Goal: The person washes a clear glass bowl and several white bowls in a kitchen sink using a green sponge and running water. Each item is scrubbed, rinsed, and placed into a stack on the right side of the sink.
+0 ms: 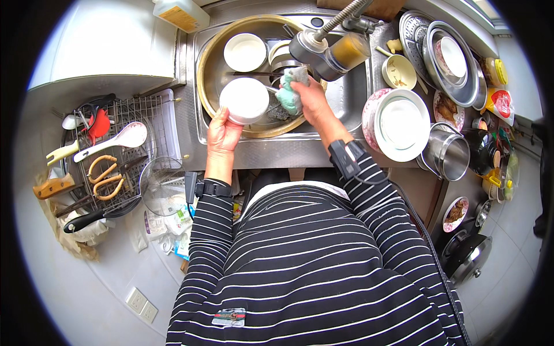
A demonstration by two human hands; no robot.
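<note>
My left hand (224, 133) grips a white bowl (244, 100) by its near rim, over the left part of a large round metal basin (202, 82). In my right hand (308, 96) is a bunched green and grey cloth (291, 88), just right of the bowl and apart from it. Another white bowl (245, 52) lies in the basin behind the held one. Metal cookware and a dark clump (279, 113) are also in the basin, partly hidden by the cloth and the faucet.
The faucet head (308, 45) hangs over the stainless sink (346, 97). Stacked bowls (400, 125), a steel pot (450, 155) and nested metal basins (471, 93) stand at right. A wire rack (160, 112) with utensils and a strainer (162, 186) is at left.
</note>
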